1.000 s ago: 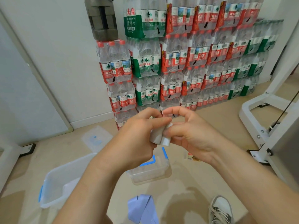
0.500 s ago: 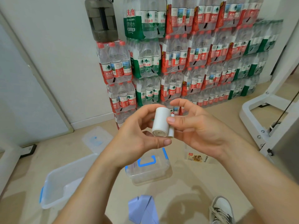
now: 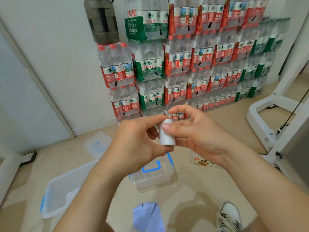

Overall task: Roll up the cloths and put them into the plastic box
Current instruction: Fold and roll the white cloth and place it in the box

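A white cloth rolled into a tight cylinder stands nearly upright between my hands at chest height. My left hand pinches it from the left and underneath. My right hand holds it from the right, thumb pressed on its upper part. Below them on the floor sits a small clear plastic box with blue clips, partly hidden by my left hand. A flat light-blue cloth lies on the floor near the bottom edge.
A larger clear plastic tub with a blue handle sits at lower left, a clear lid beyond it. Stacked packs of water bottles line the wall. A white metal frame stands right. My shoe is at bottom right.
The cloth went from a partly rolled bundle to a tight roll. My hands turned it more upright and moved slightly right, with my right thumb now on its upper part.
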The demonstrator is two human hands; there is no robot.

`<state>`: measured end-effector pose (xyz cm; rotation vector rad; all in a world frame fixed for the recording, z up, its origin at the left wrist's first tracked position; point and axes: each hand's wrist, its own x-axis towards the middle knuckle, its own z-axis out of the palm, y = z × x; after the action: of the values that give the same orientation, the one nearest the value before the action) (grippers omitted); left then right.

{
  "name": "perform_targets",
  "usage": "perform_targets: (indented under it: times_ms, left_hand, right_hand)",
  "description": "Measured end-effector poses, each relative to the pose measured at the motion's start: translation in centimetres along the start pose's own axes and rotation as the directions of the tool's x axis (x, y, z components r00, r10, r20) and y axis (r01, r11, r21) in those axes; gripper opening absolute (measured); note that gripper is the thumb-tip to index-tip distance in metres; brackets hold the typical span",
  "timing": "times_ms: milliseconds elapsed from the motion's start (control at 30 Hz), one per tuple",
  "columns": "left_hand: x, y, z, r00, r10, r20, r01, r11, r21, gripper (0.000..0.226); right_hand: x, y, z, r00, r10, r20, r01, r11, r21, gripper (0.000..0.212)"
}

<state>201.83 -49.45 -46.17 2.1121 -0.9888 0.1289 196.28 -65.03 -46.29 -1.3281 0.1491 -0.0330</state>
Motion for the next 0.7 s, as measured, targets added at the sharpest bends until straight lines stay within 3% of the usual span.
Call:
perform_targets:
  times_ms: [100, 233, 300, 367, 467, 700]
  left_hand:
    - [0.0, 0.0, 0.5, 0.994, 0.113, 0.007, -0.113, 0.979, 0.167, 0.045]
    - [0.4, -0.7, 1.1, 0.987, 0.163, -0.019, -0.156, 0.968, 0.197, 0.054]
    - [0.5, -0.8, 1.4, 0.988, 0.143, -0.051, -0.138, 0.986, 0.093, 0.058]
    - [0.4, -0.6, 1.6, 0.998, 0.022, -0.062, -0.030, 0.992, -0.123, 0.062]
    - [0.2, -0.6, 1.8, 0.989, -0.151, 0.008, 0.141, 0.900, -0.413, 0.060]
    - [0.3, 0.2, 2.6, 0.979, -0.161, -0.128, 0.098, 0.913, -0.396, 0.044]
  right_hand:
    - [0.4, 0.5, 0.3, 0.998, -0.009, -0.063, 0.007, 0.999, -0.033, 0.060]
    - [0.6, 0.4, 0.3, 0.992, -0.061, -0.111, 0.059, 0.998, -0.025, 0.065]
    - [0.6, 0.2, 0.2, 0.987, -0.084, -0.138, 0.085, 0.996, 0.002, 0.065]
    - [0.6, 0.0, -0.1, 0.980, -0.110, -0.163, 0.116, 0.993, 0.027, 0.064]
    - [0.5, -0.4, -0.7, 0.969, -0.144, -0.202, 0.154, 0.987, 0.035, 0.062]
    - [0.3, -0.4, -0.3, 0.964, -0.213, -0.159, 0.217, 0.976, 0.009, 0.059]
